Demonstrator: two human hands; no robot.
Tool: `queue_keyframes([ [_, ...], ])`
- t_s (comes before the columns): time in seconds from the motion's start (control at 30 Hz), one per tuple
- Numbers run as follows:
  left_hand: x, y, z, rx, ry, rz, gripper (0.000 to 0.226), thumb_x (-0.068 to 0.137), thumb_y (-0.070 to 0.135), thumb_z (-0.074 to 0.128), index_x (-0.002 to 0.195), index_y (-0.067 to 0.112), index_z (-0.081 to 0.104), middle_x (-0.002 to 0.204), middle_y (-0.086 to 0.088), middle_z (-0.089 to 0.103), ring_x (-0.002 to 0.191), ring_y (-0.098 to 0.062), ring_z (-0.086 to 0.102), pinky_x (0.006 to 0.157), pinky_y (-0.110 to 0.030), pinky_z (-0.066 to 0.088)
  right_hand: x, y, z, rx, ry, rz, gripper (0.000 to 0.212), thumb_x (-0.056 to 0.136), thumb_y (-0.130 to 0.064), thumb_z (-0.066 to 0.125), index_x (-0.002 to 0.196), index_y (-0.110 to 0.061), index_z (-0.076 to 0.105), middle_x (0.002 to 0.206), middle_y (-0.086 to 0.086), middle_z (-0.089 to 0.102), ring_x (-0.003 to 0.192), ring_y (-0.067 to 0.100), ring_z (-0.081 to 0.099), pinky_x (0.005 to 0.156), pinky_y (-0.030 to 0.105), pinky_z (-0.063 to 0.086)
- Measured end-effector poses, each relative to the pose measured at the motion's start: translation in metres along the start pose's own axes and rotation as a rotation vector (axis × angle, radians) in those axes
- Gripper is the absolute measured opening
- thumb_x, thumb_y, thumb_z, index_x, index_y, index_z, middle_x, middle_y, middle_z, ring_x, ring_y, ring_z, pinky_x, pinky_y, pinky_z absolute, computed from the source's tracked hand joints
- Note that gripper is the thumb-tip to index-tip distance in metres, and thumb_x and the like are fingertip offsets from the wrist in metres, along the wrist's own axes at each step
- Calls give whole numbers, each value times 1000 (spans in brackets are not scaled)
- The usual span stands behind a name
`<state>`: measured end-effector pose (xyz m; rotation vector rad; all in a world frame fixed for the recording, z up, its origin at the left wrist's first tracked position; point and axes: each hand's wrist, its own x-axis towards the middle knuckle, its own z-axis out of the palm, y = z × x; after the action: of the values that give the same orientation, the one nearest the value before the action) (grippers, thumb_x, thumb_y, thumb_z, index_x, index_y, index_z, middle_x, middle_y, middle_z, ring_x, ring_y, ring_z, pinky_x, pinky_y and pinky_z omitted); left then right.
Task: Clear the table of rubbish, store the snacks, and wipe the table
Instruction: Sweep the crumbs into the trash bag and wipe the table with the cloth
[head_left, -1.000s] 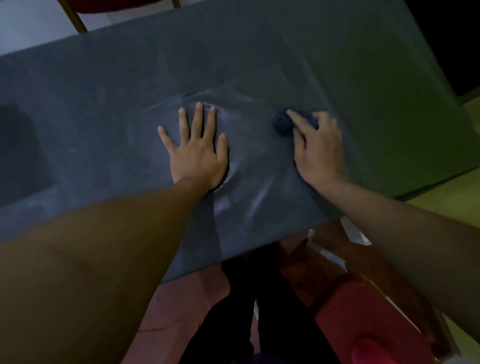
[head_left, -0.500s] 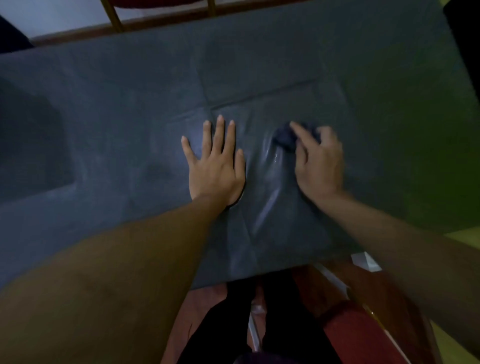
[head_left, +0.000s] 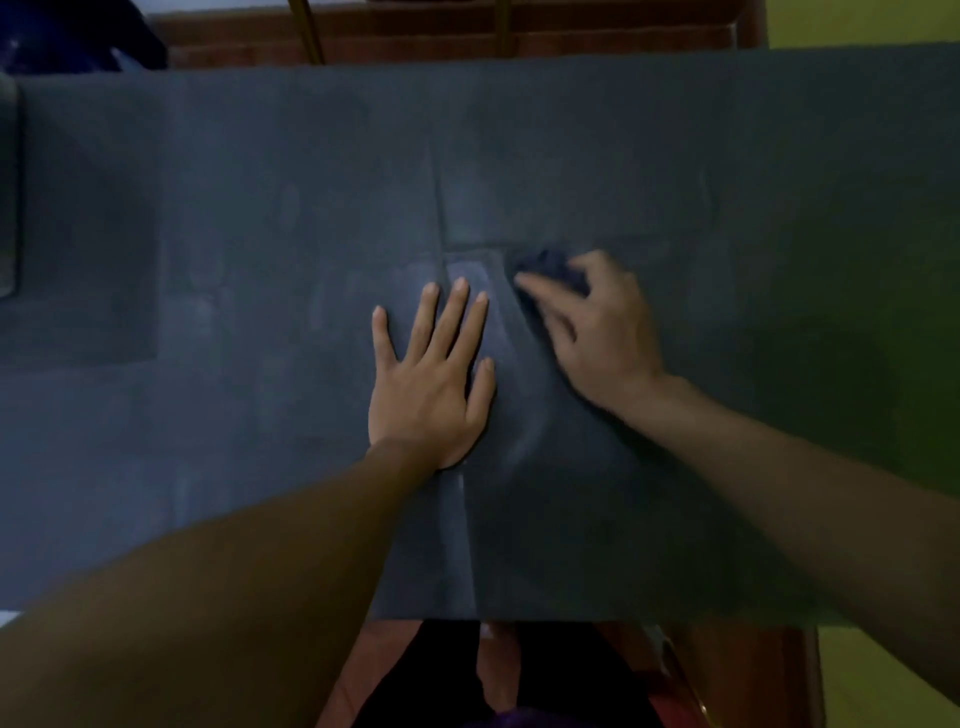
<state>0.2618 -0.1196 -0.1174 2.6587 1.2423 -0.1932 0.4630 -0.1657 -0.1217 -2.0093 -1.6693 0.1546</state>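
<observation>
At the far left edge we see a flat grey object (head_left: 8, 197) lying on the tabletop (head_left: 260, 415), cut off by the frame, too little in view to identify. Beyond the far edge above it sits a dark blue shape (head_left: 57, 41) that we cannot make out. A dark grey covering (head_left: 727, 182) lies over the whole tabletop, with a darker rectangular patch (head_left: 83, 234) on its left part. Two thin golden chair legs (head_left: 307, 31) stand past the far edge. Our left forearm (head_left: 234, 597) crosses the near left corner and hides the covering under it. The left hand (head_left: 431, 384) lies flat near the middle, palm down, fingers straight and slightly spread, pressing on the covering. Just right of it a raised crease (head_left: 460, 519) runs from the near edge up between the two hands. Below the near edge are dark trousered legs (head_left: 545, 675) on a reddish floor (head_left: 353, 675). The dark blue cloth (head_left: 550, 267) sits bunched on the tabletop just right of the left fingertips. The right hand (head_left: 597, 332), blurred, arches over the cloth with fingers bent round it, holding it against the covering and hiding most of it. The right forearm (head_left: 805, 493) comes in from the lower right, and a wooden frame (head_left: 753, 675) shows beneath that corner.
</observation>
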Motion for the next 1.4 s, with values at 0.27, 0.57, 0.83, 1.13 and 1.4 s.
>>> queue_keyframes([
  [0.27, 3, -1, -4, 5, -35, -12, 63, 102, 48, 22, 159, 26, 4, 166, 5, 0, 153, -18, -7, 118, -62, 0, 109, 51, 3, -113, 65, 165, 37, 99, -34, 44, 130, -37, 64, 111, 14, 53, 93, 37, 53, 83, 44, 45],
  [0.57, 5, -2, -7, 11, -81, -7, 64, 102, 50, 22, 159, 26, 3, 166, 5, -3, 153, -19, -8, 118, -63, 2, 137, 38, 15, -82, -137, -289, 35, 101, -36, 45, 128, -32, 66, 105, 17, 57, 89, 37, 55, 75, 44, 42],
  [0.83, 4, -4, -9, 16, -95, -11, 64, 102, 51, 21, 159, 26, 3, 166, 4, -3, 153, -19, -7, 119, -62, 1, 167, 14, 36, -16, -53, 6, 35, 97, -28, 49, 127, -32, 66, 116, 12, 54, 101, 33, 55, 87, 41, 45],
  [1.13, 4, -6, -9, 28, -98, -13, 64, 102, 50, 22, 159, 26, 4, 166, 4, -1, 153, -19, -6, 119, -62, 2, 197, 60, 17, -98, 19, 140, 36, 100, -29, 46, 133, -33, 60, 126, 14, 51, 111, 36, 51, 90, 36, 40],
  [1.4, 5, -4, -6, 27, -58, -11, 64, 102, 48, 24, 159, 26, 4, 166, 4, 1, 153, -18, -5, 119, -61, 3, 100, 55, -11, -35, -229, -273, 34, 98, -25, 55, 130, -30, 65, 107, 13, 54, 87, 31, 53, 77, 41, 47],
])
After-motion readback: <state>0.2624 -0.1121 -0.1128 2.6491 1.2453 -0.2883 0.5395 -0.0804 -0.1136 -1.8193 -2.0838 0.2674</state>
